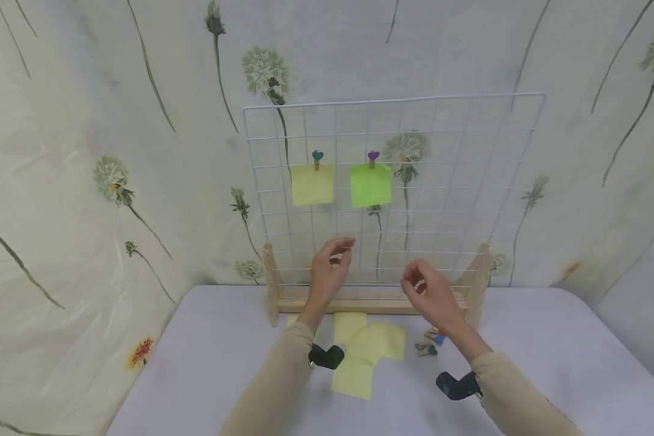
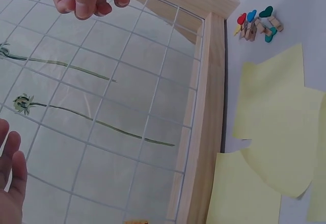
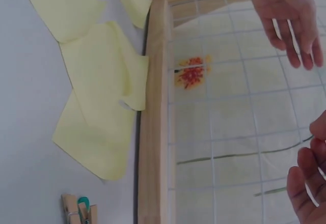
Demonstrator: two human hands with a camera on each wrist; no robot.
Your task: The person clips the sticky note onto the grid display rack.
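Note:
A white wire grid panel (image 1: 395, 101) stands upright in a wooden base (image 1: 373, 306). On it hang a pale yellow sticky note (image 1: 313, 185) under a mini clothespin with a teal heart (image 1: 318, 156) and a bright green sticky note (image 1: 371, 186) under one with a purple heart (image 1: 373, 156). My left hand (image 1: 329, 271) is raised before the lower grid, fingers loosely bent, nothing showing in them. Opposite it, my right hand (image 1: 429, 292) hovers at the lower right of the grid, fingers loosely curved and without anything visible in them.
Several yellow sticky notes (image 1: 352, 376) lie overlapping on the white table before the base. Right of them is a small heap of heart-topped mini clothespins (image 1: 427, 349), partly behind the right wrist. A flower-printed cloth (image 1: 185, 72) hangs behind the grid.

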